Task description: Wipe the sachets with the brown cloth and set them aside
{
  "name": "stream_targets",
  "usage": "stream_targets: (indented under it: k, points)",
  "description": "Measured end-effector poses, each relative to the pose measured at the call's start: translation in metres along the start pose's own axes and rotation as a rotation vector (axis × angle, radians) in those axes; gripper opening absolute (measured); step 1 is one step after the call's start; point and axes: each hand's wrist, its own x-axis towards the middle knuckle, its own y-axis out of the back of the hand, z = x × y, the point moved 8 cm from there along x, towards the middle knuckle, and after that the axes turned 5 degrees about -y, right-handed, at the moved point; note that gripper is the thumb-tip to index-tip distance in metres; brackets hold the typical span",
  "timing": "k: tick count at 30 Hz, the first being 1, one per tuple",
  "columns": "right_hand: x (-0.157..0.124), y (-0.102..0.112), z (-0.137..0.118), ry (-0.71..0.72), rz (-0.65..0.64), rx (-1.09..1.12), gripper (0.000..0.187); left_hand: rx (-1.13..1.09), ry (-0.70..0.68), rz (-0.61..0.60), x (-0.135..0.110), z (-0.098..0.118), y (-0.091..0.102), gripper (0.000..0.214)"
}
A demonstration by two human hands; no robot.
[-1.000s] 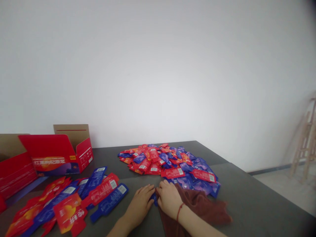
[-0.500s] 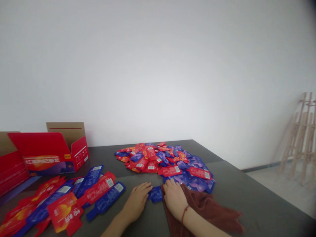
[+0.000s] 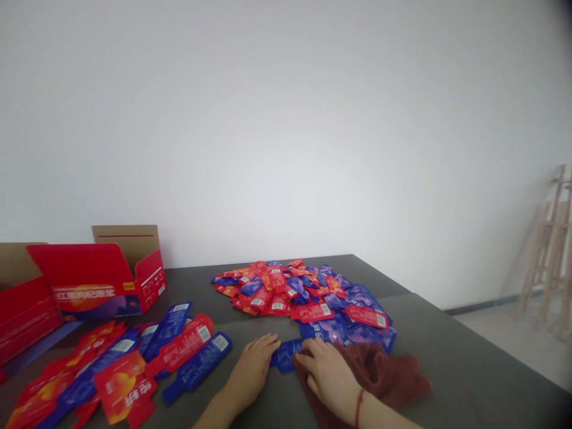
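A blue sachet (image 3: 286, 356) lies flat on the dark table between my two hands. The fingers of my left hand (image 3: 251, 367) are closed together at its left end, pressing it down. My right hand (image 3: 328, 376) grips a brown cloth (image 3: 384, 375) and rests with its fingertips at the sachet's right end. Part of the sachet is hidden under the fingers and the cloth. Just beyond my hands lies a heap of red and blue sachets (image 3: 277, 286), with several larger purple-blue ones along its right side.
On the left, more red and blue sachets (image 3: 196, 366) overlap in a loose spread. Behind them stands an open red carton (image 3: 96, 277) with its flaps up. A white wall rises behind the dark table (image 3: 447, 357). Wooden easels (image 3: 552, 250) lean at the far right.
My right hand has slid a little to the right with the cloth, whose loose end has bunched up. More of the blue sachet shows. The whole view has shifted slightly.
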Motion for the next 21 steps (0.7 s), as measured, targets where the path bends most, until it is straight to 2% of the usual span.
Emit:
stream_targets:
  k: [3, 6, 11, 14, 16, 18, 21]
  points:
    - [0.001, 0.006, 0.029, -0.195, 0.048, -0.029, 0.035, -0.007, -0.004, 0.025, -0.001, 0.004, 0.005, 0.049]
    - [0.015, 0.001, 0.037, -0.299, 0.002, -0.08, 0.029, -0.01, -0.01, 0.036, -0.002, 0.005, 0.006, 0.049]
    - [0.026, -0.009, 0.014, -0.223, -0.02, -0.061, 0.027, -0.01, 0.006, 0.077, -0.004, -0.006, 0.001, 0.058]
    - [0.015, -0.008, 0.006, -0.079, -0.006, 0.052, 0.031, 0.005, 0.003, 0.09, -0.007, -0.011, 0.0, 0.062]
    - [0.004, -0.005, 0.01, -0.013, -0.001, 0.119, 0.032, 0.016, 0.003, 0.1, -0.01, -0.014, 0.002, 0.062]
    - [-0.003, -0.003, 0.019, -0.024, 0.007, 0.141, 0.032, 0.026, 0.022, 0.111, -0.013, -0.014, 0.007, 0.06]
    - [-0.005, -0.003, 0.033, -0.127, 0.023, 0.118, 0.033, 0.031, 0.098, 0.15, -0.015, -0.008, 0.018, 0.052]
